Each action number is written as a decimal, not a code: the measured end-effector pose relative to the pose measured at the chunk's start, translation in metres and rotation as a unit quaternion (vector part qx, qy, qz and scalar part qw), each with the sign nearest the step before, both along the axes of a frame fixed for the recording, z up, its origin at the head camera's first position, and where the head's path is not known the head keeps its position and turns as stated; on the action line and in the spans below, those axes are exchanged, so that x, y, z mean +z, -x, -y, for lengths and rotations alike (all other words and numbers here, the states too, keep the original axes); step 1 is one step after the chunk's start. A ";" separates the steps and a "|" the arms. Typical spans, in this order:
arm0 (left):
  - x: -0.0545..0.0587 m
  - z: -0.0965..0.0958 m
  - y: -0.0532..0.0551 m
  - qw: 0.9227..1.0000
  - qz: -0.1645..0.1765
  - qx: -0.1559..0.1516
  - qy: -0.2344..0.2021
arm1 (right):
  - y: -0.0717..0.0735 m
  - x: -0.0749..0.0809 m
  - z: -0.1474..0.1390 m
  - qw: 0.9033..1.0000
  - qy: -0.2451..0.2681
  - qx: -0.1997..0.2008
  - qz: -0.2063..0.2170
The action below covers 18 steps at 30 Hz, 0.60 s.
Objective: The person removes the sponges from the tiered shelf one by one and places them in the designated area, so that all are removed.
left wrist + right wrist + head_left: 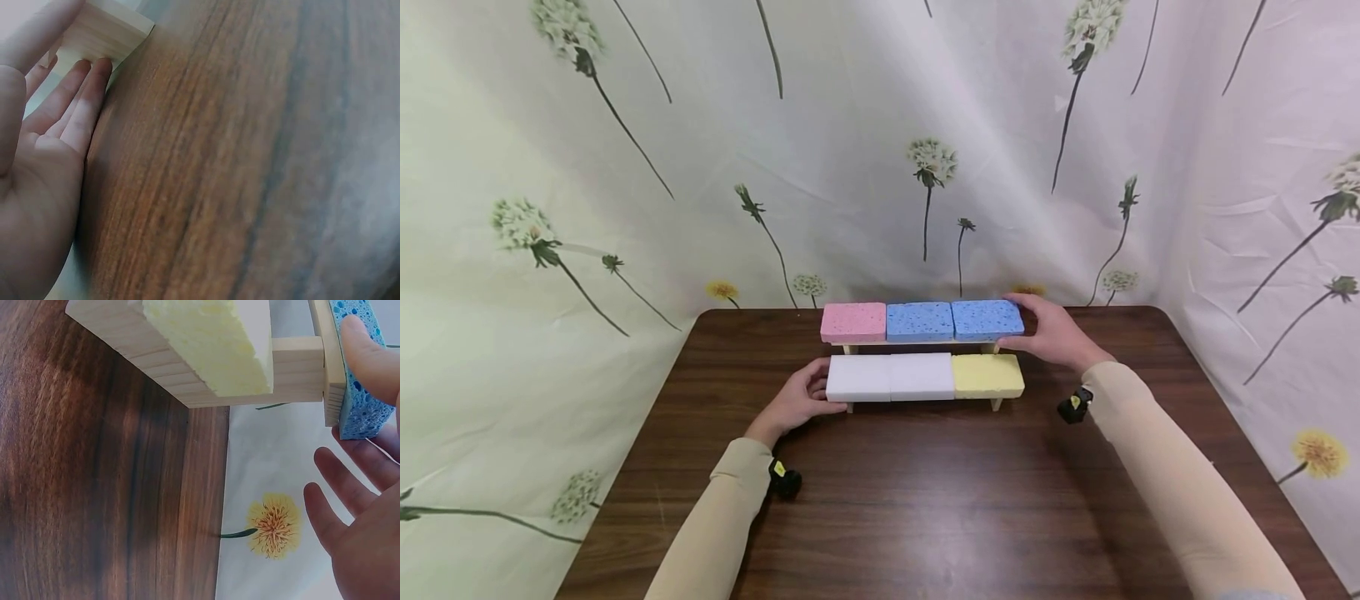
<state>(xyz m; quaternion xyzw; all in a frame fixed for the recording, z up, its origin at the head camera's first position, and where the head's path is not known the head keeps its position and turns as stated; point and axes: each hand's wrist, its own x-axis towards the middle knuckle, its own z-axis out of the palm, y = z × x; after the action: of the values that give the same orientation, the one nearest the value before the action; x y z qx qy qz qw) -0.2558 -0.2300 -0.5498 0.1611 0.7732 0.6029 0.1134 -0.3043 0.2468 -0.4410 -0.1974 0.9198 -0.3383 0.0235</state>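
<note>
A small two-level wooden stand (299,362) carries a row of sponges on each level. My left hand (797,400) is at the left end of the lower row, beside a white sponge block (859,379), thumb along its front edge. In the left wrist view several extended fingers (94,94) touch the pale wood (103,31). At the upper row's right end, my right hand (1048,333) pinches a blue sponge (987,319), thumb (369,362) on its face and fingers at its edge.
The upper row also has a pink sponge (853,322) and another blue sponge (919,322). Below sit a second white block (922,377) and a yellow sponge (987,376). All stand on a dark wood table (917,500) against a flower-print cloth (850,167).
</note>
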 end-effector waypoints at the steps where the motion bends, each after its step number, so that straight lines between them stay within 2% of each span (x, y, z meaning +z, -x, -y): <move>1: -0.001 0.000 0.000 1.000 -0.001 0.000 0.002 | 0.000 0.000 -0.001 1.000 -0.001 -0.001 -0.001; 18: -0.003 0.001 -0.001 1.000 -0.003 -0.005 0.014 | -0.004 -0.002 -0.028 1.000 0.008 -0.013 -0.013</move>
<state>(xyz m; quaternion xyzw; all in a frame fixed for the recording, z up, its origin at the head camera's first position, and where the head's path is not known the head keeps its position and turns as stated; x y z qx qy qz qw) -0.2552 -0.2309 -0.5524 0.1647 0.7812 0.5907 0.1166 -0.2998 0.2750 -0.4428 -0.1898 0.9198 -0.3433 0.0060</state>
